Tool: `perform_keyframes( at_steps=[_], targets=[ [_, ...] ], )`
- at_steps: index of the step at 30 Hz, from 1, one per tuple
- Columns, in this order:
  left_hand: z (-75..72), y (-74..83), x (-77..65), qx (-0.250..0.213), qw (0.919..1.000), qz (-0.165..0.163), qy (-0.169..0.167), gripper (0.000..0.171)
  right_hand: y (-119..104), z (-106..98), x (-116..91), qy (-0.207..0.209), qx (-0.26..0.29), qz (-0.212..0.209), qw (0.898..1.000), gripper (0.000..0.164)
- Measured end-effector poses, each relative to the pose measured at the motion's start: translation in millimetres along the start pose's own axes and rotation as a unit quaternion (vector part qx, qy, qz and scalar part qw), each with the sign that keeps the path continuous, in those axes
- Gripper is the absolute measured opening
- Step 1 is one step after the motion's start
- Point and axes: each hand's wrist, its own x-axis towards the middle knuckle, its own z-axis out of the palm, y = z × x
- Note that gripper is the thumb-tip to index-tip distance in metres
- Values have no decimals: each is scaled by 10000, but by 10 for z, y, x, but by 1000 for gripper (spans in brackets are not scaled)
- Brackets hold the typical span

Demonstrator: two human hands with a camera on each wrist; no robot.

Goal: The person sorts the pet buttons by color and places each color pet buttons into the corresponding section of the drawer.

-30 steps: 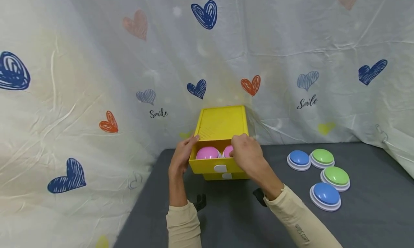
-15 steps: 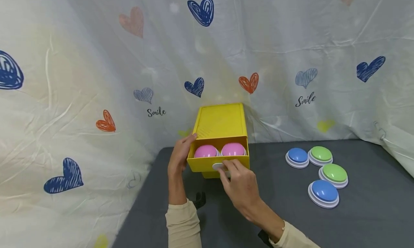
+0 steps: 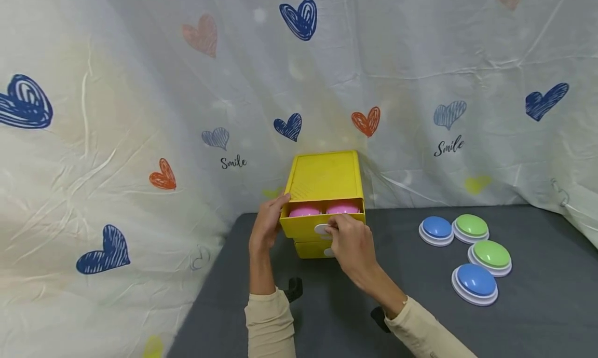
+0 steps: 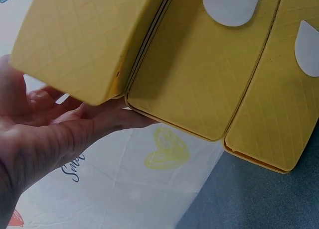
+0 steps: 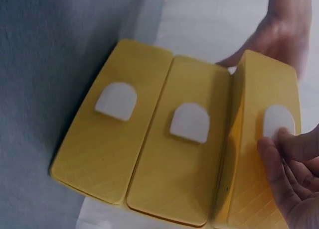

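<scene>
A yellow three-drawer box [image 3: 324, 176] stands at the back of the table, its top drawer [image 3: 299, 226] partly pulled out. Two pink dome buttons [image 3: 304, 211] lie side by side in that drawer, their lower parts hidden by its front. My right hand [image 3: 355, 249] pinches the white handle tab [image 5: 276, 120] of the top drawer between thumb and fingers. Along the box's left side lies my left hand [image 3: 267, 223], thumb near the top front corner and fingers extended against the side wall [image 4: 130, 45]. In the right wrist view, the lower two drawers [image 5: 149, 154] are closed.
To the right on the dark table [image 3: 397, 295] sit two blue dome buttons [image 3: 475, 280] and two green ones [image 3: 491, 254], all on white bases. A pale curtain [image 3: 411, 176] printed with hearts hangs right behind the box.
My right hand has moved from the drawer's right front corner down to the handle. The top drawer has slid partway in, covering more of the pink buttons. My left hand stays at the side.
</scene>
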Motion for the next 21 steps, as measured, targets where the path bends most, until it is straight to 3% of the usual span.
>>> perform_keyframes(
  at_steps=[7,15,21],
  targets=[
    [59,-15,2,-280,9995,-23,-148,57,143,83,166,-76,-95,214,9997,11],
    [78,4,-17,-203,9998,-1,11,62,203,197,252,-61,-253,301,9992,13],
    [51,1,-33,-276,9996,73,54,62,279,220,190,-85,205,304,9993,8]
  ],
)
